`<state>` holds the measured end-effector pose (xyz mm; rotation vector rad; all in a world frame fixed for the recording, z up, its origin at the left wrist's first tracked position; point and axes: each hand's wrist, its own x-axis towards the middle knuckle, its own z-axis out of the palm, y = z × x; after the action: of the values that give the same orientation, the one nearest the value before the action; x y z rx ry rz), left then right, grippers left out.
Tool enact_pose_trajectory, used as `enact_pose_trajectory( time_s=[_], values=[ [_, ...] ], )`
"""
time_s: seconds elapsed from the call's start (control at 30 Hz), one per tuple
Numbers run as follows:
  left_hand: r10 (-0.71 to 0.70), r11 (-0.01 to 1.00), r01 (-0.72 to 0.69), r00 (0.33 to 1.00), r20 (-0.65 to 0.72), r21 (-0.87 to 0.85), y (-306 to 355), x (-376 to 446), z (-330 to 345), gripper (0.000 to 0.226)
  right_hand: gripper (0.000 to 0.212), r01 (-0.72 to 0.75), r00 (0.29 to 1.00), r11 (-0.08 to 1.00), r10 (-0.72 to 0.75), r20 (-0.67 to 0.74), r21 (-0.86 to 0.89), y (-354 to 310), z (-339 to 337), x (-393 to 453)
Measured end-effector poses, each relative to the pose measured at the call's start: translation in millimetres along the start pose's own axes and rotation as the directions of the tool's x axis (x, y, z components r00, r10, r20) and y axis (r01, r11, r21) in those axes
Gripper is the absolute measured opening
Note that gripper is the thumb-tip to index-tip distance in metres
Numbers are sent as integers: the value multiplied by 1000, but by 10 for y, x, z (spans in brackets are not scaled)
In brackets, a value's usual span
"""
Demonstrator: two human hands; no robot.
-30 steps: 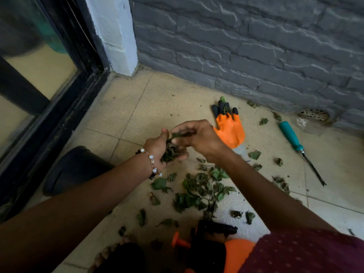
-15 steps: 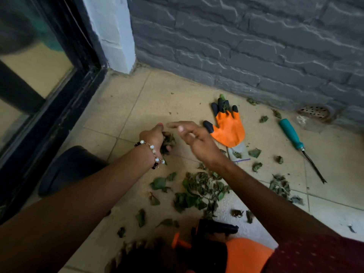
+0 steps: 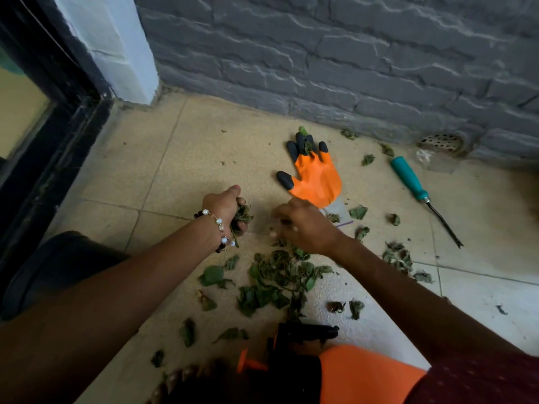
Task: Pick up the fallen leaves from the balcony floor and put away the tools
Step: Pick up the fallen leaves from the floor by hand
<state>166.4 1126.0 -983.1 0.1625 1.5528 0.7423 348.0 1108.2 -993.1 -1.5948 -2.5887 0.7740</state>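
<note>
The left hand [image 3: 226, 207] grips a wad of leaves [image 3: 242, 215], the blurred right hand [image 3: 303, 225], grip unclear, reaches the near pile [image 3: 277, 282]; light, limp and crumbly, they look best scooped in loose bunches.

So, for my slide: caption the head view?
Left hand grips leaves; right hand reaches toward the floor pile.

Glove [image 3: 316, 179] lies behind the leaves [image 3: 280, 279], weeder [image 3: 423, 196] to its right.
</note>
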Motion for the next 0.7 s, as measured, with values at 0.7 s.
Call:
enact_pose_trajectory(
  time_s=[0.7],
  values=[
    [23, 999, -27, 989, 148, 25, 38, -19, 199, 47, 22, -6, 908, 398, 388, -162, 918, -289, -372, 268]
  ],
)
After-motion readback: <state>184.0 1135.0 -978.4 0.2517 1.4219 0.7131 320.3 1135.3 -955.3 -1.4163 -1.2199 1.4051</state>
